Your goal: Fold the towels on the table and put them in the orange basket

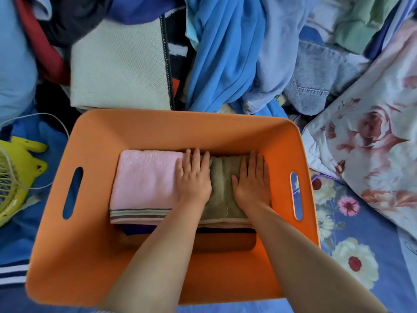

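The orange basket (94,245) fills the middle of the head view, with a slot handle on each side wall. Inside it, a folded pink towel (144,179) with a striped front edge lies at the left. A folded olive-green towel (222,188) lies next to it at the right. Darker folded cloth shows beneath them. My left hand (194,177) rests flat, fingers spread, across the seam between the pink and green towels. My right hand (252,179) presses flat on the right part of the green towel. Neither hand grips anything.
Behind the basket lies a heap of clothes: a cream knitted piece (117,64), blue garments (221,53), denim (316,80). A floral quilt (372,136) lies to the right. A yellow fan (15,177) with a cord sits at the left on the blue floral sheet (352,233).
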`<state>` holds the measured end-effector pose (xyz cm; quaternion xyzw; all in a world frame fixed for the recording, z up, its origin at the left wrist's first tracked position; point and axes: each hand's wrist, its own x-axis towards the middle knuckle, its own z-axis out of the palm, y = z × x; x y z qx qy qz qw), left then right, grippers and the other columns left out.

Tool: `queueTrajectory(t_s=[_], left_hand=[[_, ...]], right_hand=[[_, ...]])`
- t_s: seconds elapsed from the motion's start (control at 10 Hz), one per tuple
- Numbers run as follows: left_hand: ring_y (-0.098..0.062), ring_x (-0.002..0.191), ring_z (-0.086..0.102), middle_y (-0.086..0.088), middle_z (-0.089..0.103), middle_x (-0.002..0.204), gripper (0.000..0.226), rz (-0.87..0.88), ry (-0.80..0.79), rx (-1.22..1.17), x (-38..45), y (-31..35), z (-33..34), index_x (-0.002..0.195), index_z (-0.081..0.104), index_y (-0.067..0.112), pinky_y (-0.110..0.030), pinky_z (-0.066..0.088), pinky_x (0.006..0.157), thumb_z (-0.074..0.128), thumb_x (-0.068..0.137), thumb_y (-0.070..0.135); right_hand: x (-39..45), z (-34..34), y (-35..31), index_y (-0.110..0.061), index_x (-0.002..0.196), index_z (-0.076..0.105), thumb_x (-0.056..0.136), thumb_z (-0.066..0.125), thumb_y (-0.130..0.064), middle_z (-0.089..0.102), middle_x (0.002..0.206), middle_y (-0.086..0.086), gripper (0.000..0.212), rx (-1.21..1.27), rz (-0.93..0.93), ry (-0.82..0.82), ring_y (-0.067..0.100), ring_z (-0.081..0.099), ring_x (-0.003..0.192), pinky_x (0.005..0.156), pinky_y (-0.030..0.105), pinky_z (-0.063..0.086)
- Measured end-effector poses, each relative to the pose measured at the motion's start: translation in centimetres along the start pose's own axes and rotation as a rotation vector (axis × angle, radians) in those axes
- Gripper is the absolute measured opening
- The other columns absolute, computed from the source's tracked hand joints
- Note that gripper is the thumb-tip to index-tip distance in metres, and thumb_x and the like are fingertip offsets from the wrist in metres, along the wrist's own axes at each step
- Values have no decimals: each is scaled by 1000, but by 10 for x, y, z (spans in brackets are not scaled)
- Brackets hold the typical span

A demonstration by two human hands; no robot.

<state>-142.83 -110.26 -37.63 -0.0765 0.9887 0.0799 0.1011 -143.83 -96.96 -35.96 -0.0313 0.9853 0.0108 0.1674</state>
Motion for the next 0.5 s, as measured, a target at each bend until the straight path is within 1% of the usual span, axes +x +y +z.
queueTrajectory(t_s=[0.1,0.2,0.3,0.4,0.5], left_hand=[[-23,145,-1,-2,2,157,51,26,-69,-24,1,1,-17,147,5,27,-42,0,117,22,100,31],[-28,144,3,-8,2,156,55,15,-85,-78,-11,-2,-39,148,4,24,-43,9,116,27,99,33],[-28,143,9,-11,9,155,56,-14,-89,-74,-31,-7,-65,147,10,19,-42,19,113,33,98,30],[-28,133,28,-11,30,144,45,16,-100,-18,-56,-9,-95,137,34,10,-39,34,102,39,95,26],[-29,111,48,-12,51,120,30,50,-156,-16,-85,-10,-117,116,52,5,-36,42,83,37,95,21]], right_hand=[[2,-10,0,-10,146,-6,98,18,-40,-16,154,12,61,8,12,-66,26,-17,142,115,36,-12],[-9,-25,-3,-12,146,1,97,24,-37,-12,155,10,60,101,24,-88,25,-14,143,116,36,-9],[-24,-43,-6,-13,146,7,96,30,-31,-8,155,11,58,209,28,-87,26,-12,143,116,40,-4],[-51,-64,-8,-13,145,13,95,35,-26,-3,156,9,56,271,-4,-105,25,-9,143,116,42,4],[-81,-84,-3,-6,136,36,94,37,-20,21,152,11,45,282,-164,-149,26,11,142,114,39,18]])
